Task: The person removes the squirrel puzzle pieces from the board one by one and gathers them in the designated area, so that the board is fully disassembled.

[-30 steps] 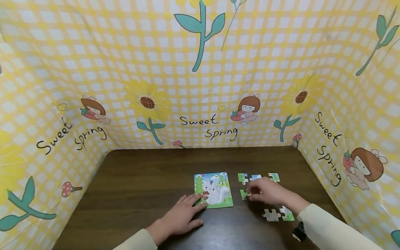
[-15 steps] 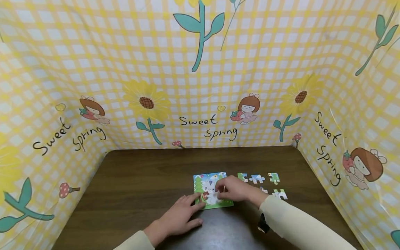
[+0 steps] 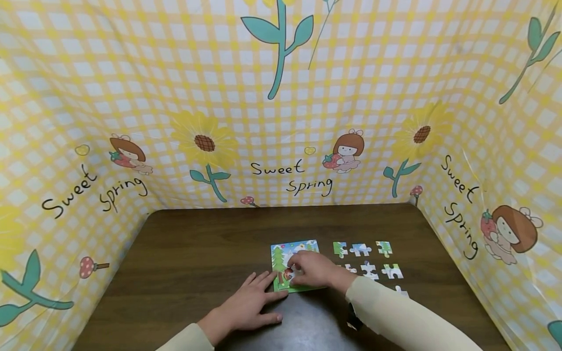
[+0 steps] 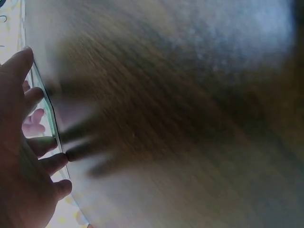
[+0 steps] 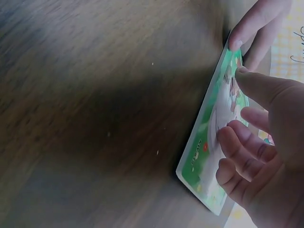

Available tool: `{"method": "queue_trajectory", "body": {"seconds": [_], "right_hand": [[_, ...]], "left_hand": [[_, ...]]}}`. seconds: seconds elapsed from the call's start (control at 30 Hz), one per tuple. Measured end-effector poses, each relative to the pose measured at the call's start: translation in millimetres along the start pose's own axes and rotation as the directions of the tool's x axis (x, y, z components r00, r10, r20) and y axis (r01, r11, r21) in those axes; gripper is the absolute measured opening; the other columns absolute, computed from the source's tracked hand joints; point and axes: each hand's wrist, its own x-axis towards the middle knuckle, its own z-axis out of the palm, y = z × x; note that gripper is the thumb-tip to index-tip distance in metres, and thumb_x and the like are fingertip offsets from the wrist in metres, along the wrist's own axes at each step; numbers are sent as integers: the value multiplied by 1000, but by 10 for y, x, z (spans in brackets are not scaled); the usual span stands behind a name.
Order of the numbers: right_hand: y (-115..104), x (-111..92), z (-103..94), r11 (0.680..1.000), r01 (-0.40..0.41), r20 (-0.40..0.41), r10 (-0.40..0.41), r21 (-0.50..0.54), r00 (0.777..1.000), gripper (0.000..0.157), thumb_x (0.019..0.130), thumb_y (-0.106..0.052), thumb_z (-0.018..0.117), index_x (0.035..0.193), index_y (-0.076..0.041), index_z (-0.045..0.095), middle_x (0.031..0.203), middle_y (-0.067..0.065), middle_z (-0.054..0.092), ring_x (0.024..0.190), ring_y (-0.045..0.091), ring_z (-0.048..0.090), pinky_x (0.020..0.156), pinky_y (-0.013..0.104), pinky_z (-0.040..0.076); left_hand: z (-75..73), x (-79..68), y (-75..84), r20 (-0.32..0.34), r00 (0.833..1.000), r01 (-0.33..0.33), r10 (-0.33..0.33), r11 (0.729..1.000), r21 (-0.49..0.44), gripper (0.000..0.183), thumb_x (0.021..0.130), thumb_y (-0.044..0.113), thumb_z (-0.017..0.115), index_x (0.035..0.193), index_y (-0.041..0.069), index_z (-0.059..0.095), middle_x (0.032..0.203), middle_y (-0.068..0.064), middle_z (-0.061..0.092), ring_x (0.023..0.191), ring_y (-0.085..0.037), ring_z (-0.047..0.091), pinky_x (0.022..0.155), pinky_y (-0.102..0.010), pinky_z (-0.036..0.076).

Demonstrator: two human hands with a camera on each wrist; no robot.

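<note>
A square squirrel picture board (image 3: 278, 253) lies on the table, with trees and an acorn in its print. My left hand (image 3: 246, 303) lies spread, its fingertips at the board's near left edge; the left wrist view also shows the left hand (image 4: 19, 137) along that edge. Over the board's lower left, my right hand (image 3: 313, 269) has its thumb and fingers curled in a pinch. What looks like a puzzle piece there is mostly hidden. In the right wrist view, the right hand (image 5: 280, 142) is low over the board (image 5: 195, 175).
Right of the board, loose puzzle pieces lie in rows: a top left piece (image 3: 339, 249), a top middle piece (image 3: 361, 250), a top right piece (image 3: 384, 248), and more below, partly behind the right arm. Checked cloth (image 3: 272, 122) walls the brown table (image 3: 210, 234) on three sides.
My right hand has moved left from the loose pieces onto the board, then farther toward its lower left. The left hand has stayed almost in place.
</note>
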Motion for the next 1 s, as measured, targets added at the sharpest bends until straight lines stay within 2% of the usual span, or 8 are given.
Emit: {"method": "queue_trajectory", "body": {"seconds": [0.17, 0.37, 0.7, 1.0], "right_hand": [[-30, 41, 30, 1000, -4, 20, 5, -21, 1000, 41, 85, -44, 82, 118, -21, 74, 106, -5, 68, 91, 7, 60, 79, 29, 53], [-61, 56, 28, 1000, -16, 39, 16, -4, 999, 41, 84, -39, 84, 121, -25, 74, 105, -6, 66, 88, 5, 57, 76, 28, 51], [-77, 84, 32, 997, -12, 38, 9, 72, 999, 40, 81, -30, 87, 119, -22, 74, 106, -4, 68, 90, 8, 58, 78, 29, 51], [-66, 136, 16, 992, -11, 44, 6, 124, 999, 41, 76, -24, 90, 113, -16, 74, 99, -1, 69, 87, 11, 60, 78, 30, 50]], "left_hand": [[5, -6, -20, 14, 1000, 14, -14, 1000, -11, 56, 100, 66, 50, 151, 44, 48, 169, -13, 26, 153, -39, 30, 115, -70, 26], [2, -10, -24, 28, 999, 41, -41, 999, -33, 54, 100, 65, 51, 151, 47, 47, 170, -14, 22, 154, -36, 28, 115, -70, 27], [-19, -1, -17, 35, 998, 45, -44, 999, -19, 53, 100, 64, 52, 150, 47, 49, 169, -16, 25, 153, -37, 31, 113, -70, 30], [-19, 1, 1, 38, 998, 51, -50, 999, -14, 54, 99, 64, 54, 151, 48, 47, 169, -16, 24, 153, -37, 30, 113, -69, 31]]}}
